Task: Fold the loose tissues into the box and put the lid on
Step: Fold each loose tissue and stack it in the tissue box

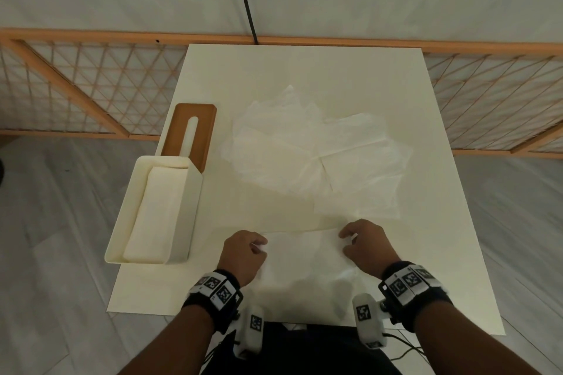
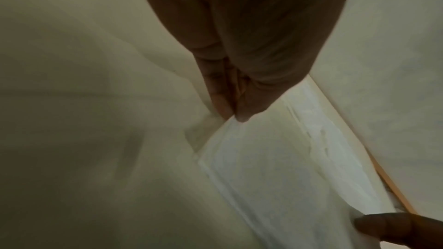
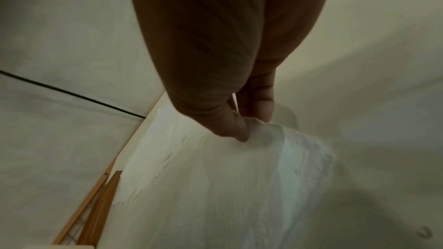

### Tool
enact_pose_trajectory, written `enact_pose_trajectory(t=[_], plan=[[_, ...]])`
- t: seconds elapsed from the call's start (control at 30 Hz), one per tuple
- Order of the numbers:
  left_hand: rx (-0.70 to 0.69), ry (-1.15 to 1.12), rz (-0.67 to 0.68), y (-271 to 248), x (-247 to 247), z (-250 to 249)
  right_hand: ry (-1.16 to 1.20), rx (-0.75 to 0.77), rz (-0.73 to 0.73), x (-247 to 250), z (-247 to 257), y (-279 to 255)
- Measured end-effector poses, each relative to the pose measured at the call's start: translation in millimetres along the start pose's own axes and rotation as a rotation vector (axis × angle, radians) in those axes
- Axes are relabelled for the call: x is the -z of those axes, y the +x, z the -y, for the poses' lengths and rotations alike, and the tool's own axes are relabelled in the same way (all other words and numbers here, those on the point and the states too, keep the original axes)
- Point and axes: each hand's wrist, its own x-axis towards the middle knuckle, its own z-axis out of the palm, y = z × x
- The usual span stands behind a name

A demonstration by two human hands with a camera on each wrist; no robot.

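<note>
I see a thin white tissue sheet [image 1: 304,256] at the near edge of the cream desk [image 1: 380,76]. Left hand [image 1: 243,256] pinches its left corner, right hand [image 1: 364,248] its right corner (each grip a thumb-and-finger pinch). To fold cleanly, I judge the corners should travel together and meet edge to edge, before going into the open cream rectangular box [image 1: 182,210].

The head camera looks down from high above the cream square table [image 1: 304,76], facing 12 o'clock toward the orange wooden lattice fence [image 1: 91,85]. The left wrist camera sits very close behind the left hand [image 2: 239,54], looking along its fingers. The right wrist camera sits just as close behind the right hand [image 3: 215,63]. All three show the thin white tissue sheet [image 1: 304,256] [image 2: 275,168] [image 3: 239,186].
</note>
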Motion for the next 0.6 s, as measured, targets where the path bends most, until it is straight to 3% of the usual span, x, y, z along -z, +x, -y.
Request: enact_pose_trajectory(t=[0.2,0.33,0.5,0.6], plan=[[-0.004,0.017,-0.134,28.5,16.8,-14.9,-0.026,0.07,-0.134,9.1,3.1,3.6],[-0.069,0.024,-0.206,77.3,29.5,-50.4,-0.011,0.085,-0.096,21.8,14.6,2.9],[-0.212,0.104,-0.125,132.9,12.6,-105.9,0.039,0.115,-0.083,29.2,25.2,1.9],[-0.197,0.298,-0.038,150.3,-9.9,-121.7,0.048,0.113,-0.064,31.1,26.8,0.5]])
